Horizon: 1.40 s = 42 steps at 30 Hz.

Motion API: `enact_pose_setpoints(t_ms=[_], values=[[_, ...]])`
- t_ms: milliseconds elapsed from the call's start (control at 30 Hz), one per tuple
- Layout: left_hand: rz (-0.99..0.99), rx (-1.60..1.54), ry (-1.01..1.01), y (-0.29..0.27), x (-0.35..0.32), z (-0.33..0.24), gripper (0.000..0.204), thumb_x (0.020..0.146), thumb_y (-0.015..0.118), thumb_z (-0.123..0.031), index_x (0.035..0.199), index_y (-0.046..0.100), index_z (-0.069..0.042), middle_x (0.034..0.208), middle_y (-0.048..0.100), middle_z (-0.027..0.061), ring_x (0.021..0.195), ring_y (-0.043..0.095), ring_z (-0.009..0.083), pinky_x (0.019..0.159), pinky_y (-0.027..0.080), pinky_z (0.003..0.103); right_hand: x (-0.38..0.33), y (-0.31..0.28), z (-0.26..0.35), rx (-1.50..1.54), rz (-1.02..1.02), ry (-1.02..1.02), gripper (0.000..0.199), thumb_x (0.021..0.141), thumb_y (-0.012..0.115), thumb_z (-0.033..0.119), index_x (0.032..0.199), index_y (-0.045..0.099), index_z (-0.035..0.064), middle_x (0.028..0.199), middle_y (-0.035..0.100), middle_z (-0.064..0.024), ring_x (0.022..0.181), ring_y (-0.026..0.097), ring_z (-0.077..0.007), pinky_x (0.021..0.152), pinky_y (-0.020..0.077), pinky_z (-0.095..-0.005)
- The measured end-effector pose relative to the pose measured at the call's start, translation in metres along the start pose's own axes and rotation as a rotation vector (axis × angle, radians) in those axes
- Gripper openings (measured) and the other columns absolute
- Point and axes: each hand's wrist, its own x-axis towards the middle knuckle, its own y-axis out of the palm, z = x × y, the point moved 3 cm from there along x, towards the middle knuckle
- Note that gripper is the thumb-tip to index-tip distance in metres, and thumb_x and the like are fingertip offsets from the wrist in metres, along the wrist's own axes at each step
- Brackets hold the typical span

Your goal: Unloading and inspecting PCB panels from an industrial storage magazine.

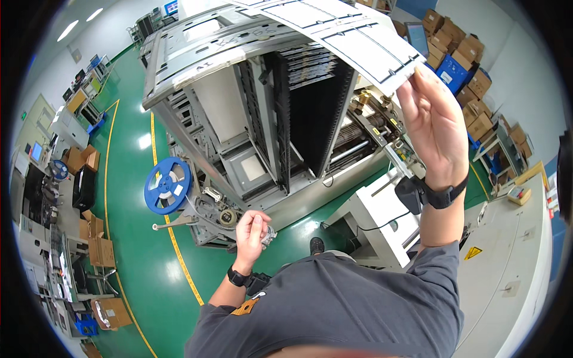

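My right hand (434, 122) is raised at the upper right, its fingers and thumb closed on the near corner of a white panel (364, 49) with black lines. The panel slopes over the top of a large open metal machine frame (191, 71). Inside the frame stands a tall black slotted rack (316, 113), with a stack of thin silvery plates (310, 64) at its top. My left hand (249, 235) is low in front of the machine, fingers curled in and thumb over them, with nothing visible in it. It is beside a metal feeder mechanism (227, 216) and a blue reel (168, 186).
A white machine stand (382, 215) with a black cable is at my right, near a pale cabinet (501, 262). Cardboard boxes (477, 119) pile up along the right wall. Yellow lines (173, 244) mark the green floor (134, 209); workbenches (57, 250) line the left.
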Motion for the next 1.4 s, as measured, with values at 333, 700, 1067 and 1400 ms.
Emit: enact_pose_setpoints(t_ms=[333, 700, 1067, 1400], values=[[0.630, -0.110, 0.293, 0.105, 0.052, -0.124, 0.052, 0.087, 0.064, -0.033, 0.123, 0.046, 0.000, 0.108, 0.055, 0.0108, 0.095, 0.053, 0.0144, 0.076, 0.044, 0.030, -0.080, -0.028, 0.019, -0.032, -0.045, 0.074, 0.028, 0.090, 0.054, 0.008, 0.110, 0.053, -0.0128, 0.092, 0.065, -0.0184, 0.074, 0.067, -0.0198, 0.069, 0.0593, -0.0279], [0.836, 0.772, 0.895, 0.072, 0.023, -0.084, 0.087, 0.070, 0.081, -0.014, 0.140, 0.032, -0.005, 0.136, 0.045, 0.0080, 0.125, 0.042, 0.0211, 0.101, 0.037, 0.038, -0.164, -0.068, 0.024, -0.205, 0.030, 0.264, 0.032, 0.085, 0.060, 0.007, 0.104, 0.055, -0.0179, 0.090, 0.065, -0.0238, 0.070, 0.068, -0.0261, 0.064, 0.0599, -0.0316], [0.837, -0.086, 0.026, 0.101, -0.007, -0.072, 0.075, 0.072, 0.078, -0.007, 0.136, 0.038, -0.005, 0.131, 0.049, 0.0112, 0.116, 0.051, 0.0254, 0.096, 0.044, 0.038, -0.191, -0.111, 0.005, -0.303, 0.059, 0.474, 0.034, 0.087, 0.059, 0.011, 0.110, 0.055, -0.0140, 0.095, 0.065, -0.0210, 0.077, 0.068, -0.0248, 0.064, 0.0591, -0.0296], [0.777, -0.212, -0.213, 0.114, -0.012, -0.050, 0.060, 0.079, 0.071, -0.006, 0.130, 0.040, -0.001, 0.114, 0.059, 0.0167, 0.098, 0.062, 0.0281, 0.079, 0.054, 0.038, -0.203, -0.125, -0.022, -0.328, -0.215, 0.496, 0.038, 0.085, 0.064, 0.019, 0.104, 0.060, -0.0130, 0.083, 0.067, -0.0148, 0.064, 0.065, -0.0136, 0.055, 0.0526, -0.0230]])
